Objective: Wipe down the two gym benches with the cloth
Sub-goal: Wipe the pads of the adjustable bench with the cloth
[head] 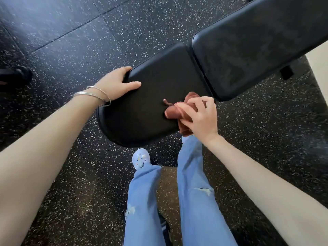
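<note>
The right hand [200, 116] clutches the bunched brown cloth [174, 112] and presses it onto the seat pad [156, 89] at its near edge, probably to scrub there. The left hand [115, 84], well apart, hooks its fingers over the pad's far corner, seemingly to steady it. The back pad [257, 47] lies beyond the right hand.

No text, brand, number or sign can be read anywhere in the view. The black pads of the bench [159, 82], across the middle and upper right of the frame, show no legible mark, and neither does the brown cloth [171, 112] at centre. Small coloured specks on the pale blue shoe [141, 158], lower centre, may be charms or a print, but they are too blurred to read.
</note>
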Motion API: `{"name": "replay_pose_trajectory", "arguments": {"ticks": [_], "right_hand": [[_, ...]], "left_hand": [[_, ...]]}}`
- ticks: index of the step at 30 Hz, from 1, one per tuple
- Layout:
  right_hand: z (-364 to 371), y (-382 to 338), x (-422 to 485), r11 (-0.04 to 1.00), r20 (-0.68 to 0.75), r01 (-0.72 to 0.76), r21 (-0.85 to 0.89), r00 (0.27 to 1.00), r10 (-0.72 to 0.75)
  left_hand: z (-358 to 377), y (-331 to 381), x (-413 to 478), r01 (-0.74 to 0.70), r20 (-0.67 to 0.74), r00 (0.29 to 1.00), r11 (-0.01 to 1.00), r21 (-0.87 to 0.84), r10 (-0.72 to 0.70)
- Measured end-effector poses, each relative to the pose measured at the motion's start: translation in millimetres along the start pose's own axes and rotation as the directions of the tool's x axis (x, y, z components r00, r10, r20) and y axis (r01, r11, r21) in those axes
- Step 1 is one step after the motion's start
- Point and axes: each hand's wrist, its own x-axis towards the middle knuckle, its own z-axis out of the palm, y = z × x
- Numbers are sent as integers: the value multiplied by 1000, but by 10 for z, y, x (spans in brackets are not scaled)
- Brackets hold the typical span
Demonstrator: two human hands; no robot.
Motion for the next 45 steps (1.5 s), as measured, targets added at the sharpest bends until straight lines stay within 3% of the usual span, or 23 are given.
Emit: {"name": "replay_pose_trajectory", "arguments": {"ticks": [3,6,12,19,22,25,29,33,39,45], "right_hand": [[-12,387,415,999,6,-43,-27,999,43],[25,627,790,997,103,-3,-74,995,11],[235,780,1548,985,215,-163,-62,961,173],[3,1199,498,997,85,-33,69,996,27],[-59,1349,732,986,107,164,21,980,-166],[-95,1502,1231,971,124,227,-76,968,-216],[-73,1686,1065,972,78,204,-120,978,-196],[-89,1823,556,981,54,92,-170,995,-84],[20,1658,1534,965,103,53,-256,994,-27],[272,1471,2403,960,267,10,-281,961,68]], "left_hand": [[46,110,109,10,-21,1000,999,44,-9],[118,231,224,33,-31,999,991,127,-29],[275,621,554,131,-86,990,973,192,-116],[347,1045,852,169,-105,984,952,256,-146],[356,1084,865,189,-94,981,945,268,-169],[335,1125,902,209,-113,976,940,269,-185],[406,1213,960,232,-123,971,936,264,-205],[414,1308,1131,207,-144,974,947,247,-175],[593,1459,1414,153,-157,982,931,332,-105],[533,1347,1442,146,-98,987,954,262,-124]]}}
